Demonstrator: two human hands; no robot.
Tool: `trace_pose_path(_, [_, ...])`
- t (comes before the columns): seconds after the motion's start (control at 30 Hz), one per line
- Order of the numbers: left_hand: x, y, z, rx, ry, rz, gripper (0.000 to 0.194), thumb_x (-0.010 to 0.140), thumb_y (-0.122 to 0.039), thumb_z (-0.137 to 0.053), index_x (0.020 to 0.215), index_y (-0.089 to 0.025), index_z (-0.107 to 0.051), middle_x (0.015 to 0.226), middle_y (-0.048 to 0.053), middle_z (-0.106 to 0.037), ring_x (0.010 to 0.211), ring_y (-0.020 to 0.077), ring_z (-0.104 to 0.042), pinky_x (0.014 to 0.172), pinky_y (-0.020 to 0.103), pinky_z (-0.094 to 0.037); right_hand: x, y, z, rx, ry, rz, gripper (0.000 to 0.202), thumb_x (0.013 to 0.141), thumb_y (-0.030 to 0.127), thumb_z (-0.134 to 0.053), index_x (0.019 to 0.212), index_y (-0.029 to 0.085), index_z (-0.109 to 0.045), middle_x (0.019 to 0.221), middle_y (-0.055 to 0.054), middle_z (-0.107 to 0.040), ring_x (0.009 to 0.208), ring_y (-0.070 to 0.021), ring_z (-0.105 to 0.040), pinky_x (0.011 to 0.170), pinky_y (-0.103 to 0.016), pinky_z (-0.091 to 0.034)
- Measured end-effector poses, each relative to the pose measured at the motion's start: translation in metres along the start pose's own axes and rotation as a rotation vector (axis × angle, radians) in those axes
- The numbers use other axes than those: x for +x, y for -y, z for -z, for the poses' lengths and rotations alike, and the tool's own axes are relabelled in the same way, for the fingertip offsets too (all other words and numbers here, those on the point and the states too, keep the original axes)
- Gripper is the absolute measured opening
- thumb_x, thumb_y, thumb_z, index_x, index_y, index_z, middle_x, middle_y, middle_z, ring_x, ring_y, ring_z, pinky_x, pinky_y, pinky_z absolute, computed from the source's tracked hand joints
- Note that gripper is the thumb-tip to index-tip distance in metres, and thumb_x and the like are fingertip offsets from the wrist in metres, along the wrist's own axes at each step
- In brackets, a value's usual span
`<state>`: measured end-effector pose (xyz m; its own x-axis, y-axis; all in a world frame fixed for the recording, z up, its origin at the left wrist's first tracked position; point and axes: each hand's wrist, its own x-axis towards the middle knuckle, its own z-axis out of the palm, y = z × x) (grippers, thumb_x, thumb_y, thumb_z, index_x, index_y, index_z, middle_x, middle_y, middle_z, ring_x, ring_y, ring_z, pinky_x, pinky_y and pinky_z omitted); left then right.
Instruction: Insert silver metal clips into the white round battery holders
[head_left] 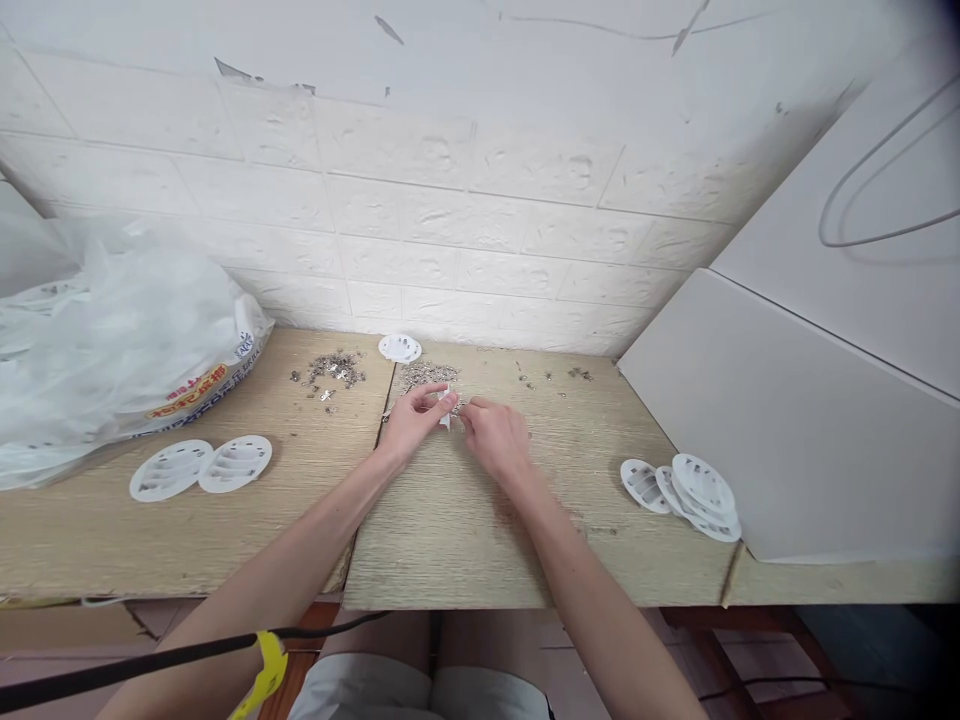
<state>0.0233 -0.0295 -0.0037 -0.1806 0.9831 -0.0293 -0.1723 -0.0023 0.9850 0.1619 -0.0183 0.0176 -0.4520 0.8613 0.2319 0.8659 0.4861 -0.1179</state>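
Near the middle of the wooden table (450, 540), my left hand (414, 420) pinches a small white plastic piece (448, 408) between thumb and fingers, held on edge. My right hand (496, 432) is just to the right of it, fingers curled together at the piece; what they hold is too small to make out. Behind my hands lies a pile of small metal parts (429, 375). A second pile of metal parts (337, 370) is further left, and a round white slotted disc (400, 348) lies near the wall.
Two white discs (171, 470) lie at the left, in front of a large plastic bag (127, 340). Several stacked discs (705, 490) are at the right beside a white panel (810, 420). A black cable (135, 668) with a yellow tag crosses the lower left.
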Motion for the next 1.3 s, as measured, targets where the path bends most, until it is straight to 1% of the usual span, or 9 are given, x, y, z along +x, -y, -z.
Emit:
trace_pose_path(0.3, [0.003, -0.003, 0.004, -0.132, 0.048, 0.010, 0.048, 0.065, -0.048, -0.072, 0.100, -0.015, -0.065, 0.085, 0.007, -0.067, 0.077, 0.0161, -0.062, 0.072, 0.030, -0.051, 0.003, -0.009, -0.003, 0.162, -0.095, 0.016, 0.025, 0.086, 0.022, -0.045, 0.082, 0.022, -0.070, 0.082, -0.004, -0.068, 0.067, -0.0154, -0.057, 0.055, -0.026, -0.029])
trace_pose_path(0.5, [0.007, -0.009, 0.008, -0.226, -0.034, -0.033, 0.044, 0.071, -0.053, -0.064, 0.091, -0.014, -0.067, 0.093, 0.009, -0.068, 0.085, 0.0176, -0.061, 0.069, 0.026, -0.047, 0.012, -0.024, -0.010, 0.758, -0.032, -0.187, 0.023, 0.080, 0.030, -0.054, 0.088, 0.017, -0.070, 0.080, -0.004, -0.070, 0.064, -0.0125, -0.056, 0.060, -0.024, -0.039])
trace_pose_path(0.63, [0.003, -0.013, 0.005, -0.256, 0.030, -0.037, 0.037, 0.068, -0.045, -0.069, 0.087, -0.014, -0.066, 0.090, 0.008, -0.068, 0.080, 0.0170, -0.061, 0.064, 0.025, -0.045, 0.016, -0.020, -0.017, 1.134, 0.004, -0.198, 0.037, 0.076, 0.043, -0.057, 0.095, 0.013, -0.068, 0.082, -0.006, -0.069, 0.060, -0.0108, -0.053, 0.057, -0.023, -0.041])
trace_pose_path(0.73, [0.000, -0.013, 0.002, -0.276, 0.079, 0.005, 0.037, 0.062, -0.036, -0.074, 0.091, -0.015, -0.063, 0.088, 0.006, -0.068, 0.077, 0.0156, -0.060, 0.068, 0.026, -0.046, 0.017, -0.018, -0.021, 1.232, -0.057, -0.242, 0.038, 0.070, 0.043, -0.062, 0.091, 0.012, -0.068, 0.080, -0.005, -0.068, 0.062, -0.0110, -0.053, 0.059, -0.023, -0.041])
trace_pose_path(0.83, [0.001, -0.009, 0.002, -0.165, 0.072, -0.041, 0.040, 0.060, -0.034, -0.076, 0.092, -0.017, -0.060, 0.085, 0.004, -0.067, 0.073, 0.0149, -0.060, 0.067, 0.027, -0.046, 0.017, -0.017, -0.020, 1.202, -0.099, -0.258, 0.033, 0.070, 0.041, -0.062, 0.087, 0.012, -0.065, 0.076, -0.004, -0.065, 0.061, -0.0114, -0.052, 0.059, -0.023, -0.041])
trace_pose_path(0.9, [0.002, -0.006, 0.003, -0.058, 0.052, -0.129, 0.036, 0.061, -0.034, -0.075, 0.087, -0.017, -0.057, 0.079, 0.002, -0.065, 0.069, 0.0144, -0.059, 0.064, 0.026, -0.045, 0.014, -0.014, -0.019, 1.063, -0.163, -0.222, 0.027, 0.073, 0.037, -0.059, 0.085, 0.014, -0.064, 0.074, -0.003, -0.063, 0.059, -0.0113, -0.050, 0.057, -0.023, -0.040])
trace_pose_path(1.07, [0.002, -0.003, 0.007, 0.138, 0.036, -0.307, 0.026, 0.066, -0.032, -0.070, 0.079, -0.018, -0.053, 0.068, -0.001, -0.058, 0.063, 0.0129, -0.055, 0.059, 0.024, -0.041, 0.007, -0.005, -0.020, 0.612, -0.417, 0.006, 0.013, 0.080, 0.026, -0.050, 0.083, 0.017, -0.059, 0.085, -0.004, -0.060, 0.067, -0.0120, -0.051, 0.063, -0.023, -0.040])
trace_pose_path(1.17, [-0.001, -0.005, 0.007, 0.253, 0.055, -0.407, 0.021, 0.071, -0.030, -0.065, 0.087, -0.019, -0.058, 0.078, 0.001, -0.062, 0.069, 0.0147, -0.057, 0.065, 0.026, -0.043, 0.004, -0.004, -0.021, 0.505, -0.461, 0.090, 0.014, 0.085, 0.025, -0.046, 0.087, 0.017, -0.058, 0.087, -0.005, -0.059, 0.069, -0.0117, -0.053, 0.063, -0.022, -0.040])
trace_pose_path(1.3, [-0.006, -0.008, 0.007, 0.379, 0.027, -0.519, 0.013, 0.072, -0.027, -0.063, 0.083, -0.020, -0.064, 0.081, 0.003, -0.063, 0.073, 0.0161, -0.056, 0.072, 0.028, -0.043, 0.002, -0.005, -0.020, 0.439, -0.461, 0.136, 0.018, 0.088, 0.026, -0.043, 0.091, 0.018, -0.059, 0.089, -0.006, -0.059, 0.075, -0.0124, -0.056, 0.064, -0.022, -0.040])
